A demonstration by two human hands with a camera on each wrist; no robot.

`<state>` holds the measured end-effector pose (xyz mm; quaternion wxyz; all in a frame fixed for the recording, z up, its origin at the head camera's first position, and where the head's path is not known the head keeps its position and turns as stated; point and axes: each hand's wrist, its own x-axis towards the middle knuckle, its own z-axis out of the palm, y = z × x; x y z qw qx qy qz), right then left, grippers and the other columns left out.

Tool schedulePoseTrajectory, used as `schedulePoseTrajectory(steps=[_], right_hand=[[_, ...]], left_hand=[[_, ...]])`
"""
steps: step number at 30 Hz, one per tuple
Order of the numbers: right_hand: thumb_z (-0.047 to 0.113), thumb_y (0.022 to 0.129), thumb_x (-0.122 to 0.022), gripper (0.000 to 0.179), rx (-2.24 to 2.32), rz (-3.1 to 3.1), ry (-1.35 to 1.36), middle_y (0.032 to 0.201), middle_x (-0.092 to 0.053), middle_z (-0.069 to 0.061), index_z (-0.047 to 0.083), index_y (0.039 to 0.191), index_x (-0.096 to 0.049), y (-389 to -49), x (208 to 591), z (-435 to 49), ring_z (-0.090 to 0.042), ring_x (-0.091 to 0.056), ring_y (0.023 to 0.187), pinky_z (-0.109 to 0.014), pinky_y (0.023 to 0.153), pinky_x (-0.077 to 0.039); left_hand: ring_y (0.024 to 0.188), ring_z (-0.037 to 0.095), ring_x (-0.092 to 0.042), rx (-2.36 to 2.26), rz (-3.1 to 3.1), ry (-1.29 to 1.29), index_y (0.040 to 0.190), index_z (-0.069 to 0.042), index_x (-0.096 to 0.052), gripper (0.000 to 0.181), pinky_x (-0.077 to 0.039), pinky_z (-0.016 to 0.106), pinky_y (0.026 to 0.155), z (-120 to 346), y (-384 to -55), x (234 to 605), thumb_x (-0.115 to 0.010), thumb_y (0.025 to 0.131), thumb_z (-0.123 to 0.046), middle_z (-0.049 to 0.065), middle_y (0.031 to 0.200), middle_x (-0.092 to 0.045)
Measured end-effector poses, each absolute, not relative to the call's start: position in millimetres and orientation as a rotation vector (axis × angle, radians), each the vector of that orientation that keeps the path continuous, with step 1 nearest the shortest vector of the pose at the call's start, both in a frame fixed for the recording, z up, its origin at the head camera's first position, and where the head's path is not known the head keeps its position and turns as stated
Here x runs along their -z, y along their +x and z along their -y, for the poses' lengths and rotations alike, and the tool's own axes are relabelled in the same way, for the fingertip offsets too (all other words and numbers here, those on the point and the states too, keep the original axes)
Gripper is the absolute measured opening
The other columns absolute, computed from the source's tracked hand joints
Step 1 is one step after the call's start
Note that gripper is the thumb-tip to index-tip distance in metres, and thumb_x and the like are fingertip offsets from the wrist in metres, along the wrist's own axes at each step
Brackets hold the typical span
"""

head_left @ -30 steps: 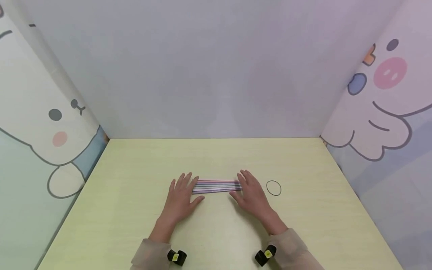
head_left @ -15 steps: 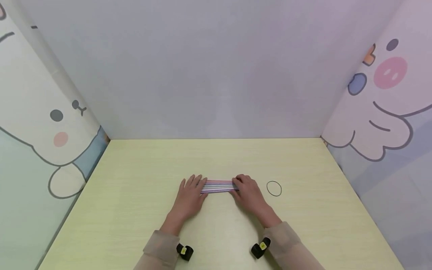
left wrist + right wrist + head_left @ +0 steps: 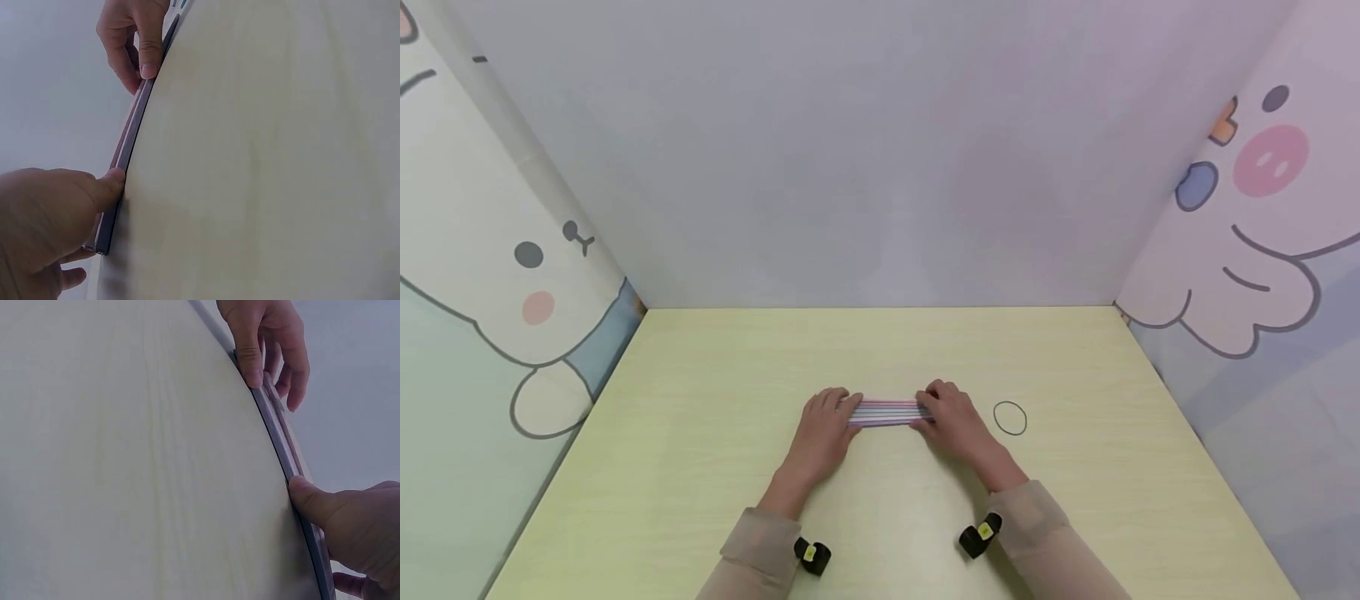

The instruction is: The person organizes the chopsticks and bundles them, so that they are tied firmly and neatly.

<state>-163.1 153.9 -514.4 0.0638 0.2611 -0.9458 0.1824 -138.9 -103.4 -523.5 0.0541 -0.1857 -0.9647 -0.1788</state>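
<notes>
A row of several slim pencils point(image 3: 891, 413) lies side by side on the table, with pink at the far edge and dark purple at the near one. My left hand point(image 3: 820, 437) grips their left end, thumb along the near side and fingers over the far side. At the right end my right hand point(image 3: 961, 429) holds them the same way. In the left wrist view a dark pencil point(image 3: 134, 122) shows a flat end by my left hand and a pointed tip beyond my right hand. Fingers hide both ends from the head view.
A thin black ring point(image 3: 1010, 418), like an elastic band, lies just right of my right hand. The pale wooden table point(image 3: 737, 350) meets a plain wall point(image 3: 880, 167) at the back. Panels with cartoon animals stand at both sides.
My left hand has moved right, and its fingers have drawn in on the pencils. The right hand's fingers have curled round the other end. The black ring stays where it was.
</notes>
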Motion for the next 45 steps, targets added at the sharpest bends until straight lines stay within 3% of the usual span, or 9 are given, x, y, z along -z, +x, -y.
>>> schedulePoseTrajectory(steps=[10,17,24,31,39,45], right_hand=[[0.023,0.088,-0.078,0.028,-0.588,2.895,0.822,0.105,-0.060,-0.008,0.009,0.111,-0.071,-165.0,511.2,-151.7,-0.026,-0.053,0.093,-0.043,0.080,-0.045],[0.021,0.087,-0.079,0.024,-0.595,2.854,0.854,0.104,-0.061,-0.009,0.011,0.107,-0.068,-164.7,511.1,-152.8,-0.027,-0.054,0.091,-0.044,0.079,-0.045],[0.021,0.088,-0.078,0.023,-0.559,2.831,0.837,0.102,-0.061,-0.007,0.009,0.107,-0.072,-164.9,515.0,-151.9,-0.025,-0.054,0.090,-0.047,0.082,-0.045],[0.019,0.088,-0.079,0.024,-0.587,2.820,0.861,0.098,-0.059,-0.006,0.009,0.109,-0.073,-166.1,516.9,-153.2,-0.023,-0.051,0.086,-0.041,0.077,-0.044],[0.017,0.087,-0.080,0.024,-0.554,2.787,0.914,0.098,-0.062,-0.004,0.010,0.109,-0.073,-166.2,515.4,-154.3,-0.021,-0.054,0.085,-0.039,0.074,-0.046],[0.017,0.086,-0.080,0.024,-0.561,2.798,0.937,0.094,-0.063,-0.001,0.010,0.109,-0.074,-164.7,512.5,-154.4,-0.018,-0.056,0.082,-0.038,0.073,-0.046]], left_hand=[[0.133,0.029,-0.051,0.460,2.963,-0.589,0.140,-0.003,-0.058,0.047,-0.032,0.047,0.115,102.0,-139.3,520.0,-0.066,0.098,-0.022,0.013,0.140,-0.057],[0.116,0.028,-0.058,0.449,2.903,-0.631,0.135,-0.002,-0.062,0.045,-0.042,0.043,0.105,99.9,-140.8,519.8,-0.071,0.094,-0.019,0.011,0.125,-0.061],[0.125,0.031,-0.055,0.499,2.929,-0.642,0.134,0.001,-0.061,0.040,-0.041,0.042,0.109,97.2,-139.0,520.1,-0.066,0.097,-0.013,0.016,0.133,-0.059],[0.104,0.026,-0.057,0.494,2.865,-0.662,0.126,-0.001,-0.065,0.036,-0.049,0.038,0.092,96.5,-139.4,518.8,-0.072,0.092,-0.010,0.010,0.116,-0.059],[0.102,0.026,-0.058,0.475,2.870,-0.667,0.122,0.000,-0.067,0.031,-0.050,0.038,0.091,95.4,-140.5,517.5,-0.072,0.092,-0.009,0.011,0.114,-0.060],[0.090,0.023,-0.054,0.461,2.852,-0.680,0.112,-0.002,-0.068,0.024,-0.049,0.036,0.079,94.8,-140.6,515.1,-0.075,0.089,-0.007,0.008,0.104,-0.056]])
